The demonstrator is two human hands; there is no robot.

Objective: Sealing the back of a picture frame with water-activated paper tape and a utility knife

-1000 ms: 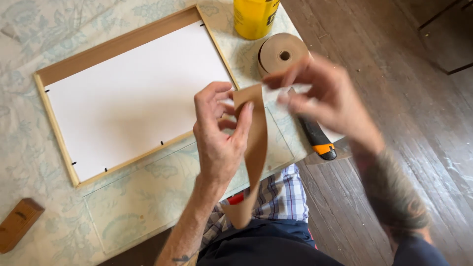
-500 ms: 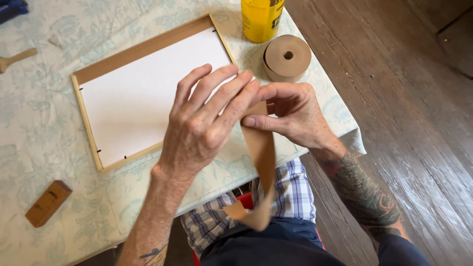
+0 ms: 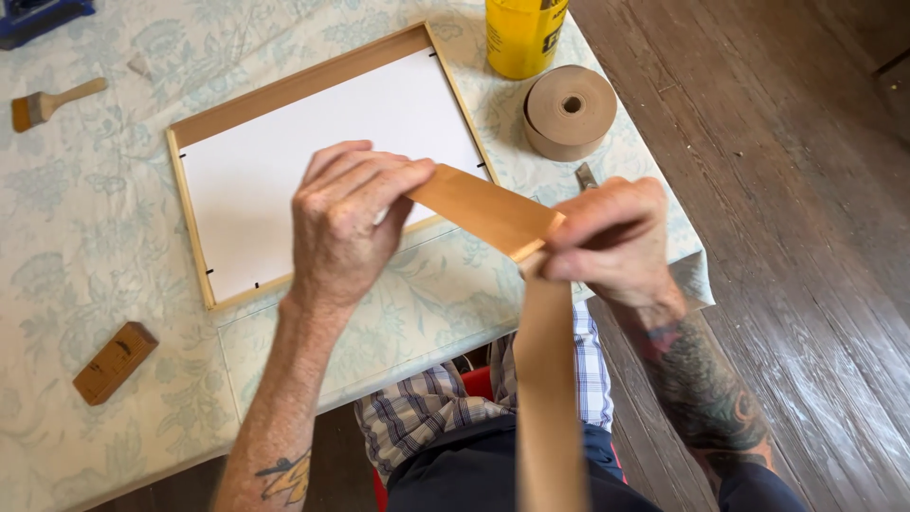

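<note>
From the head camera, your left hand [image 3: 346, 223] pinched one end of a brown paper tape strip [image 3: 485, 210] above the wooden frame [image 3: 284, 90] on the counter [image 3: 95, 237], your right hand [image 3: 611, 237] gripped its fold, tape roll [image 3: 570, 111] near the yellow bottle [image 3: 523, 33].

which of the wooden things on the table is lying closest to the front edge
The small wooden block, lying alone at the near left. The wooden frame sits further back around the white board, and the brush lies near the far left corner.
</note>
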